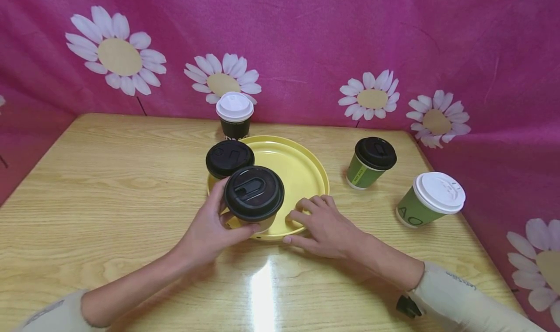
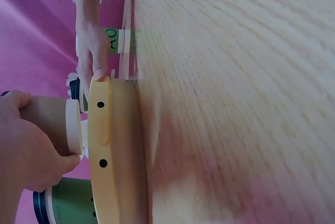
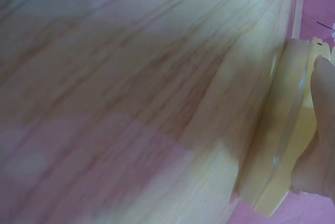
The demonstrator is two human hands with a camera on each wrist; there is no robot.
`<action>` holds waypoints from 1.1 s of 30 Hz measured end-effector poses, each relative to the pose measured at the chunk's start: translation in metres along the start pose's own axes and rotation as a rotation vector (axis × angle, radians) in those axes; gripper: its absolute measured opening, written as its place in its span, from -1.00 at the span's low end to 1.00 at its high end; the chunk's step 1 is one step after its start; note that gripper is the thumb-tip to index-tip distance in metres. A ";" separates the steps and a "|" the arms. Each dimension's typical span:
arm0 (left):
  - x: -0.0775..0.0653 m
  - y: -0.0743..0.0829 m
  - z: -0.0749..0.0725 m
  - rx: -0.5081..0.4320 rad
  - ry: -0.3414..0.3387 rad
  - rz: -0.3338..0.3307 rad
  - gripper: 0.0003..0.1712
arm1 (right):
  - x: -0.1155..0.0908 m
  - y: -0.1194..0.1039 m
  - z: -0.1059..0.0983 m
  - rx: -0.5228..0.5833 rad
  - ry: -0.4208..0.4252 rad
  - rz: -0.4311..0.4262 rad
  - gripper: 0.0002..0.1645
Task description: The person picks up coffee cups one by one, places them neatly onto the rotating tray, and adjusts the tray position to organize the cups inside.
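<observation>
Left hand point(image 1: 214, 230) curls round a black-lidded brown cup point(image 1: 254, 196); right hand point(image 1: 330, 230), palm down, pinches the yellow tray point(image 1: 295, 169) by its rim.

Brown cup point(image 2: 51, 120), yellow tray point(image 1: 297, 171)

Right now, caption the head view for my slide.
Left hand holds a black-lidded coffee cup above a yellow tray; right hand grips its rim.

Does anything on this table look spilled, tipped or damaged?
Nothing stands out: all five cups look upright and lidded, the tray looks whole; the bright streak on the table seems like glare, not a spill.
</observation>
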State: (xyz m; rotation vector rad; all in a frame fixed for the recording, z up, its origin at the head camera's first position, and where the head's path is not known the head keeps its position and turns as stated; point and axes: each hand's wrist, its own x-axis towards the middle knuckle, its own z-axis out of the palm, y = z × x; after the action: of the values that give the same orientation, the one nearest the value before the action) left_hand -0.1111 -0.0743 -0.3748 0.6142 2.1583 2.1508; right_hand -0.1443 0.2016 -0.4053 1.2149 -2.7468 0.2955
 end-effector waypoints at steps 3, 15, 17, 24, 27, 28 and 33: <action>0.001 -0.001 0.001 0.019 -0.002 0.000 0.05 | 0.000 0.000 0.000 -0.002 -0.002 0.002 -0.51; 0.001 -0.007 0.002 0.037 -0.010 -0.010 0.05 | -0.001 0.001 0.002 0.001 0.008 0.004 -0.50; 0.001 -0.008 0.002 0.043 -0.009 -0.011 0.05 | -0.001 0.001 0.002 0.000 0.001 0.010 -0.49; 0.004 -0.008 0.004 0.065 -0.014 -0.032 0.05 | 0.000 0.001 0.002 -0.004 -0.008 0.016 -0.51; 0.005 -0.009 0.005 0.070 -0.019 -0.039 0.06 | 0.000 0.001 0.002 -0.002 -0.009 0.018 -0.50; 0.005 -0.009 0.005 0.073 -0.020 -0.041 0.06 | 0.000 0.001 0.002 -0.002 -0.010 0.019 -0.49; 0.006 -0.012 0.005 0.073 -0.024 -0.050 0.06 | -0.001 0.000 0.002 0.002 0.010 0.004 -0.49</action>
State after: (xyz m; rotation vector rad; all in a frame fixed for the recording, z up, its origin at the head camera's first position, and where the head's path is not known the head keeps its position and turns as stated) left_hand -0.1185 -0.0675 -0.3848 0.5801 2.2239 2.0372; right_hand -0.1441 0.2019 -0.4076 1.2052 -2.7418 0.3037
